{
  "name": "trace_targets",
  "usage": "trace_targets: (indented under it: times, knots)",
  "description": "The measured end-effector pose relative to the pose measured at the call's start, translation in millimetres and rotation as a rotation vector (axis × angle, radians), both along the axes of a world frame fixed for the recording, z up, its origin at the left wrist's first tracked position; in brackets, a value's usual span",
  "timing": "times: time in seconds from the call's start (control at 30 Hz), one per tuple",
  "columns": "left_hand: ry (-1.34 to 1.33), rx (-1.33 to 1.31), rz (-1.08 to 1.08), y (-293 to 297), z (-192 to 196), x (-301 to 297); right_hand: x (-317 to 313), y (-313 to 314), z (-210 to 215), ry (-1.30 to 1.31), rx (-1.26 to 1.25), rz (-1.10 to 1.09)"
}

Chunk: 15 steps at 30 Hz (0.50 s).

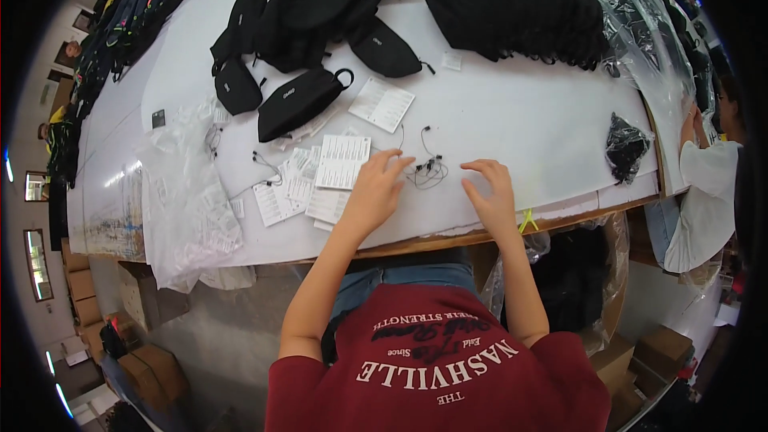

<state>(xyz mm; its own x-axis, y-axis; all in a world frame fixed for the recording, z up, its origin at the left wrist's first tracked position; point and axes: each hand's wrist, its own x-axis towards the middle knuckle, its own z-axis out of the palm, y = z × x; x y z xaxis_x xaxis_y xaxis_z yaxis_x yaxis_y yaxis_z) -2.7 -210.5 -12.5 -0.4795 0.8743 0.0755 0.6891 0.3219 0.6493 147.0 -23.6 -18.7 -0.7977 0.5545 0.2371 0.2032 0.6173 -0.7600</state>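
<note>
My left hand (378, 190) hovers at the right edge of a spread of white printed cards (344, 160), its fingers apart and nothing visible in them. To the right, my right hand (491, 192) is open too, thumb and fingers curved apart. Between the two hands lies a small tangle of thin dark tag strings (430, 170) with black ends. Beyond the cards sits a black zip pouch (302, 102) with a wrist loop and a small light mark. Another loose card (382, 104) lies to its right.
A heap of black pouches (320, 0) and a stacked row of them (520, 12) fill the far side. Crumpled clear plastic bags (188, 192) lie left. A small bagged black bundle (626, 146) is at right. A yellow clip (528, 222) sits at the table's front edge. Other people are nearby.
</note>
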Motion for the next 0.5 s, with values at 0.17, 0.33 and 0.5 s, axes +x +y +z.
trace_targets:
  times: [0.17,0.33,0.5]
  knots:
    - [0.058,0.165,0.394,-48.3,20.4,-9.7,-39.0,-43.3,5.9,0.009,-0.026,0.123]
    - [0.107,0.135,0.698,-101.1,-3.0,-12.8,-94.0,-33.7,-0.4,-0.095,0.166,-0.04]
    - [0.137,0.173,0.722,-80.2,-17.5,-16.0,-140.1,-21.6,-32.3,-0.138,0.38,-0.027]
